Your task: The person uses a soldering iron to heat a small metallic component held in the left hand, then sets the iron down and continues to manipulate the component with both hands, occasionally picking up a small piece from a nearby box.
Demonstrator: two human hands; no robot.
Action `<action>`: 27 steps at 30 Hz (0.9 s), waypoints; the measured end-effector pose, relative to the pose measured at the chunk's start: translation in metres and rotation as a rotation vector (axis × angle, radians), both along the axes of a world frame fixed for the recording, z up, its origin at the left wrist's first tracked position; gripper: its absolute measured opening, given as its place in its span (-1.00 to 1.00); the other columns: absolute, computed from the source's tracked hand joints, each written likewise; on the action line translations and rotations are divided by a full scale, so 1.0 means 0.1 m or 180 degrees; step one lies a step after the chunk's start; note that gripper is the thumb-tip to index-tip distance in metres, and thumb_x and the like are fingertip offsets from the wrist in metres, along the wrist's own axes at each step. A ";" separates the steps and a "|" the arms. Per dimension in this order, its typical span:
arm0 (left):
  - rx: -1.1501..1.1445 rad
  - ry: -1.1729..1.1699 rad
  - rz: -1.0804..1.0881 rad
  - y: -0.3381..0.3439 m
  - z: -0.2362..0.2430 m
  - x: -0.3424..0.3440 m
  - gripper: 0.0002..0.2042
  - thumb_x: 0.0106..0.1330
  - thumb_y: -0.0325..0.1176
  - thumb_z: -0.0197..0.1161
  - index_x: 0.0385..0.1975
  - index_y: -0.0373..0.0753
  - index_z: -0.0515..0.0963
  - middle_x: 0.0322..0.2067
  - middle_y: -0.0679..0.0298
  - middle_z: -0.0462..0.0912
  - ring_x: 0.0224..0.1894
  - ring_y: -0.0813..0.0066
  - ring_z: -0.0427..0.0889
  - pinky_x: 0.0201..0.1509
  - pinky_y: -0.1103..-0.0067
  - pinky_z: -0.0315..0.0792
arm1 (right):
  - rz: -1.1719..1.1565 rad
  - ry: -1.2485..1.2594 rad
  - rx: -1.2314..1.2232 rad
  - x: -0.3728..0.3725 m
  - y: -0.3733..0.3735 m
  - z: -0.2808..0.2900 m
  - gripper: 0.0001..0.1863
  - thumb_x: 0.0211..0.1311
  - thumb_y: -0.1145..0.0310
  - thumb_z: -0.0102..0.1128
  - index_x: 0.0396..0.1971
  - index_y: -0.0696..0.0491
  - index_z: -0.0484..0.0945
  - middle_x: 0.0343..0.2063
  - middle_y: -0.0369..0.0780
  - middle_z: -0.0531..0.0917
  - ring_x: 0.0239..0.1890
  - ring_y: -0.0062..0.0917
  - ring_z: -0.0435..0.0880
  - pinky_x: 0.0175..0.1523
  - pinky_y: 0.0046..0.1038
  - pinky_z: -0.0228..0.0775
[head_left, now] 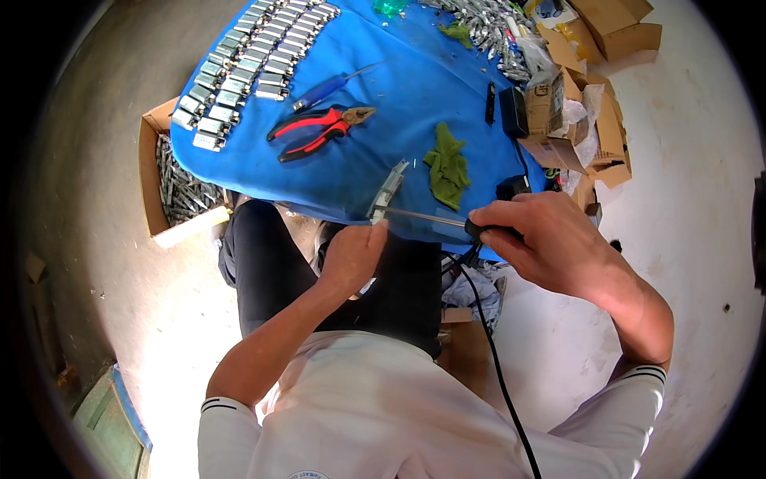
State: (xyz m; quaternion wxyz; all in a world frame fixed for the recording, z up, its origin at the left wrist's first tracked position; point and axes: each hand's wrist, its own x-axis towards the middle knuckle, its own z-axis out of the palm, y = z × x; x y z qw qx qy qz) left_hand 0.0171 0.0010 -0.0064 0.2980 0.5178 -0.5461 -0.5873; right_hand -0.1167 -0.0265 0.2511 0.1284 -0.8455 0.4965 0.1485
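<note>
Near the table's front edge, my left hand (356, 257) is closed on the lower end of a narrow silver metal part (388, 190), which tilts up and to the right. My right hand (550, 239) grips the dark handle of a screwdriver (427, 217). Its long thin shaft points left, and the tip meets the metal part just above my left fingers. A crumpled green cloth (448, 166) lies right of the part. Beyond it to the left are red-and-black pliers (323, 132) and a blue-handled screwdriver (323, 92).
Several rows of small metal parts (239, 76) line the blue-covered table (319, 184) at the far left. Loose metal pieces (491, 32) are heaped far right, beside open cardboard boxes (550, 112). A box (152, 180) of metal strips stands left. A black cable (499, 367) hangs over my lap.
</note>
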 end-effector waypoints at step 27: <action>0.0154 0.0238 0.0524 0.10 -0.19 -0.18 -0.50 0.40 -0.10 -0.08 -0.60 -0.47 0.43 -0.68 -0.08 0.39 -0.58 0.00 0.38 -0.41 0.23 0.23 | -0.1529 -0.0829 0.0398 -0.41 0.40 -0.28 -0.78 0.17 0.31 0.13 -0.23 0.07 0.61 -0.55 -0.09 0.63 -0.49 -0.24 0.62 -0.35 -0.33 0.43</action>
